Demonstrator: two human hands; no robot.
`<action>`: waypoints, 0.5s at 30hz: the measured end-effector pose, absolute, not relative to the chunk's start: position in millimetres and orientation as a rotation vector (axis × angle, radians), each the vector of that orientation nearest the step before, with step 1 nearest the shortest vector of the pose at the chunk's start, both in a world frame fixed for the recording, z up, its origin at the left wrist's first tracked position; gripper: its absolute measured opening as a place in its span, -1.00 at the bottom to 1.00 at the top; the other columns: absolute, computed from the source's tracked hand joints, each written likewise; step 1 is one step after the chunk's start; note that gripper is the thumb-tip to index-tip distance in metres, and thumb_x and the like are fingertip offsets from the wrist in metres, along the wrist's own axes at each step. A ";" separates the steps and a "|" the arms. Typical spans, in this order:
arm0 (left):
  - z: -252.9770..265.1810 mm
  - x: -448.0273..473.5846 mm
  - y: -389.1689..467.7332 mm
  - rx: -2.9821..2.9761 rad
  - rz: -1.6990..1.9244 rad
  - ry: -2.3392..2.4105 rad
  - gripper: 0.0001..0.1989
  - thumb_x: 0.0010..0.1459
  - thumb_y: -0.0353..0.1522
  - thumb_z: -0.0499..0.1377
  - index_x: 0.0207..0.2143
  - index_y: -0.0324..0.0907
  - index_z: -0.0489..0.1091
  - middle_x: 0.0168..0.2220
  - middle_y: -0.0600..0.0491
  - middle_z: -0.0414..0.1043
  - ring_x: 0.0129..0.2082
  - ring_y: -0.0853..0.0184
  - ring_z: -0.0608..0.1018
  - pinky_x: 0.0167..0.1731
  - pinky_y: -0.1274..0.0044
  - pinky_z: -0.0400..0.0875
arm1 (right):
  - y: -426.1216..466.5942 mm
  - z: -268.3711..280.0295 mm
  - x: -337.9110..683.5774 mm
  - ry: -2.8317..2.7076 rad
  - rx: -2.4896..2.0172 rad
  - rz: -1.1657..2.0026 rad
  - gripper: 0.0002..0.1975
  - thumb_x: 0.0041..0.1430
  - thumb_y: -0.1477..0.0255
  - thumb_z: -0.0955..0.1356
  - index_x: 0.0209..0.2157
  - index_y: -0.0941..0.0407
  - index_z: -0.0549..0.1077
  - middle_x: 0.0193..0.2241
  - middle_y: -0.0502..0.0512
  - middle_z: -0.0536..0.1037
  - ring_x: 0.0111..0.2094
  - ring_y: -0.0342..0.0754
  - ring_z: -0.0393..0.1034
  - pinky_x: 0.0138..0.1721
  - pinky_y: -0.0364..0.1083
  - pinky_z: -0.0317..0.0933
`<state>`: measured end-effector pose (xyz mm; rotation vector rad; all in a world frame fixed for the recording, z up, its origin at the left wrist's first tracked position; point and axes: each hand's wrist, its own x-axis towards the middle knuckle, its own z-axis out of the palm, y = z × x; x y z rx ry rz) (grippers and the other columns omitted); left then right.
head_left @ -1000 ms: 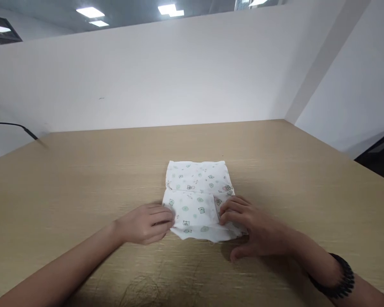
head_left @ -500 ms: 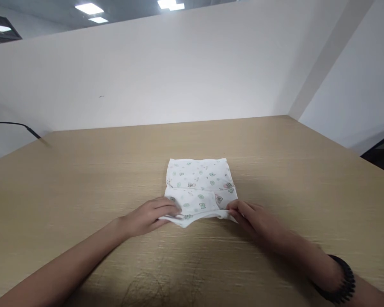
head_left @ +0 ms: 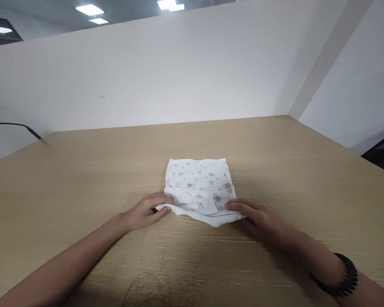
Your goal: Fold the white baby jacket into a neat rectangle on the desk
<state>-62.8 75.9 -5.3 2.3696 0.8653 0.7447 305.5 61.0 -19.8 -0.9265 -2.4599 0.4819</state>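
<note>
While the white printed cloth (head_left: 198, 173) lies at the middle of the table (head_left: 99, 179), both hands are at its near edge. The left hand (head_left: 144, 213) has its grip clamped on the near left corner, the thumb along the edge and the fingers opposite. The right hand (head_left: 262, 221) lays its fingertips on top of the near right part; its thumb is hidden, so I cannot tell whether that grip is closed on the fabric. Between the hands the near edge is lifted and wavy, dipping to a blunt point right of centre. A crease crosses the cloth from side to side, and a folded flap lies on the nearer half. A black coiled band (head_left: 348, 277) circles the right wrist.
</note>
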 end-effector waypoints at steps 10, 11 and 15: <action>-9.5 -81.1 88.5 2.612 0.506 0.648 -0.56 0.32 -0.38 0.08 0.24 -0.03 0.26 0.17 -0.06 0.40 0.24 0.15 0.35 0.28 0.15 0.12 | 74.0 -20.0 313.6 -2.378 -0.980 0.638 -0.67 0.29 0.47 0.19 0.00 0.07 0.47 0.08 0.20 0.52 0.11 0.08 0.41 0.14 0.15 0.30; -8.5 -81.1 87.1 2.632 0.509 0.660 -0.58 0.34 -0.39 0.04 0.22 -0.04 0.28 0.15 -0.05 0.42 0.22 0.18 0.38 0.29 0.17 0.12 | 73.3 -17.6 312.4 -2.403 -0.986 0.639 -0.67 0.30 0.46 0.19 0.01 0.07 0.46 0.10 0.21 0.50 0.13 0.09 0.39 0.14 0.16 0.29; -3.9 -78.3 76.0 2.692 0.533 0.655 -0.68 0.35 -0.33 0.04 0.12 -0.10 0.36 0.06 -0.07 0.50 0.09 0.19 0.51 0.25 0.26 0.24 | 68.5 -8.5 309.8 -2.480 -0.924 0.614 -0.71 0.31 0.41 0.21 0.00 0.07 0.42 0.11 0.21 0.48 0.17 0.12 0.33 0.21 0.19 0.18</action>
